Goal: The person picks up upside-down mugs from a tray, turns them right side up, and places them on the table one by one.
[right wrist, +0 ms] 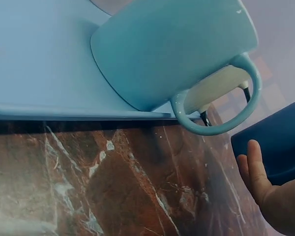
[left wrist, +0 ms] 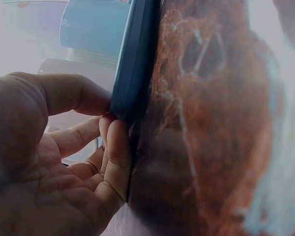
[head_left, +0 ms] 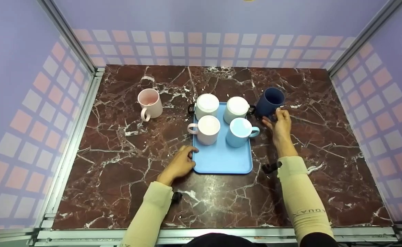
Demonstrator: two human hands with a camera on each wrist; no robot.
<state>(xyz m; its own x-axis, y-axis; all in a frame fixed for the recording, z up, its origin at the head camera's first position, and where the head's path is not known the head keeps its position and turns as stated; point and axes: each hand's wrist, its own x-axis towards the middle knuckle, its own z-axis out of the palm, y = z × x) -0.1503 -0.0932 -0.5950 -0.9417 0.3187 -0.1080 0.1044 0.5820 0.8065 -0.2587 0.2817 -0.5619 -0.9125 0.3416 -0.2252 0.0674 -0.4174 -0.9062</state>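
Navy mug (head_left: 268, 104), mouth up, axis vertical, near-side handle (head_left: 273, 117) pinched by right hand (head_left: 281, 127), tray (head_left: 223, 160) pinched by left hand (head_left: 182, 161)

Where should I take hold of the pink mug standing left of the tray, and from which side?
Probably by its handle, coming from the near side with the left hand. The pink mug stands upright, mouth up, with that handle turned toward the person. The left hand would first need to release the tray.
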